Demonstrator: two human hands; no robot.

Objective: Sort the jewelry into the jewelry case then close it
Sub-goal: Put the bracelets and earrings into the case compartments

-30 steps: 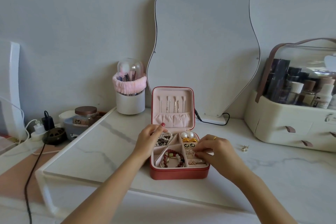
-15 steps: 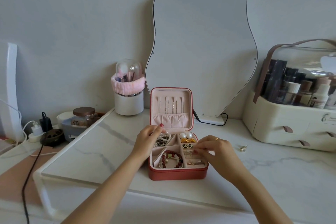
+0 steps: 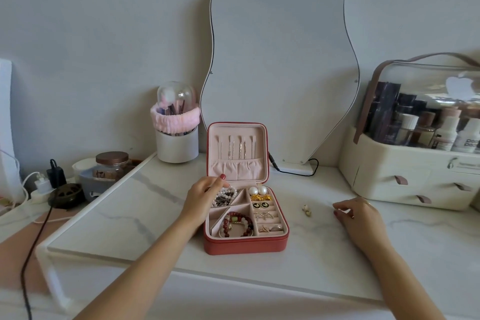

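While the jewelry case (image 3: pixel 246 244) sits open on the marble top (image 3: pixel 130 218), left hand (image 3: pixel 205 196) grips its back-left rim.
Right hand (image 3: pixel 359 218) on the top, fingers loosely curled (holding nothing visible), near a loose earring (image 3: pixel 306 209) just right of the case.

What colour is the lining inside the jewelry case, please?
Pale pink lining inside a red jewelry case, seen in the head view.
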